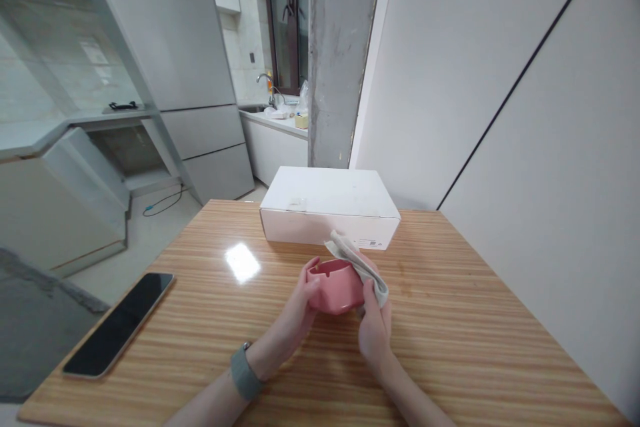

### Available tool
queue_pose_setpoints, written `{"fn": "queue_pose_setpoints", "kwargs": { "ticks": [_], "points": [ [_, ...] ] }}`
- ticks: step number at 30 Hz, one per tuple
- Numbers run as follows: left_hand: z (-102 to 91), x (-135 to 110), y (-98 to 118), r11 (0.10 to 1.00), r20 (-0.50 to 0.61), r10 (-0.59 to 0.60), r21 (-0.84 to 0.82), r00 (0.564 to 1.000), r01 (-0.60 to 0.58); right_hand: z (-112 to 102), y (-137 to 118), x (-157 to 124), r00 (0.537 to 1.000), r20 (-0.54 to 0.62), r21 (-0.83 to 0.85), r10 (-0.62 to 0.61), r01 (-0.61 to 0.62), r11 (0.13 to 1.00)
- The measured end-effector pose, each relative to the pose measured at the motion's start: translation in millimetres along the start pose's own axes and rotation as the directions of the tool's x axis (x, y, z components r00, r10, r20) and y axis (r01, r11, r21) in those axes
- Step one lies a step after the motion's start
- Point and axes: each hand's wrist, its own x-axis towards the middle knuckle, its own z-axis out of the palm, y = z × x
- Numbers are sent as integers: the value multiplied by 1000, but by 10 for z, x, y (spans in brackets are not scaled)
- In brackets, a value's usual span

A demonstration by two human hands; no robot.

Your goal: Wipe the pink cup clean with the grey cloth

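Observation:
A pink ashtray with angular sides and a notch in its rim is held above the table, tilted a little. My left hand grips it by its left side, thumb on the near wall and fingers behind. In my right hand is a folded light grey cloth, pressed against the ashtray's right side and rim. The right fingers are partly hidden behind the cloth and the ashtray. A grey-green band circles my left wrist.
A white cardboard box stands on the wood-grain table just beyond my hands. A smartphone lies face up near the left edge. Behind are a refrigerator, a sink counter and a grey pillar; a white wall rises at right.

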Motion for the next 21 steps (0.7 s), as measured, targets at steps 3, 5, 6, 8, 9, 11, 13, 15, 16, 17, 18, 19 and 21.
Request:
{"fn": "queue_pose_setpoints", "kwargs": {
  "ticks": [3,5,6,8,9,11,13,15,16,17,18,19,21],
  "points": [
    [-6,16,7,995,5,-85,-45,996,85,-43,44,103,979,-164,83,117,-104,991],
    [-14,13,10,999,31,-52,3,998,52,-70,49,169,961,-206,155,182,-152,976],
    [-15,6,11,999,36,-26,30,999,24,-77,43,192,956,-207,187,206,-168,968],
    [-10,-14,18,998,47,26,57,999,-28,-76,21,211,955,-194,234,224,-177,956],
    [-2,-27,25,998,63,40,55,997,-44,-67,8,208,958,-185,248,220,-171,954],
    [22,-54,45,999,127,40,24,991,-43,-39,-18,185,964,-165,269,211,-162,950],
    [49,-81,70,1000,197,13,-10,980,-11,-15,-28,151,967,-136,272,217,-174,946],
    [68,-102,94,999,233,-18,-24,972,24,-7,-12,112,969,-101,254,227,-195,947],
    [72,-108,104,999,234,-23,-26,972,30,-9,6,90,971,-89,236,224,-198,951],
    [72,-110,112,999,230,-22,-28,973,29,-14,28,67,974,-85,216,212,-190,958],
    [68,-110,117,999,225,-16,-32,974,24,-20,51,43,977,-86,195,193,-174,965],
    [63,-108,121,999,218,-9,-35,976,17,-26,72,18,982,-82,174,170,-154,973],
    [50,-101,123,999,193,11,-38,981,-3,-34,94,-29,994,-43,127,99,-93,987]
  ]
}}
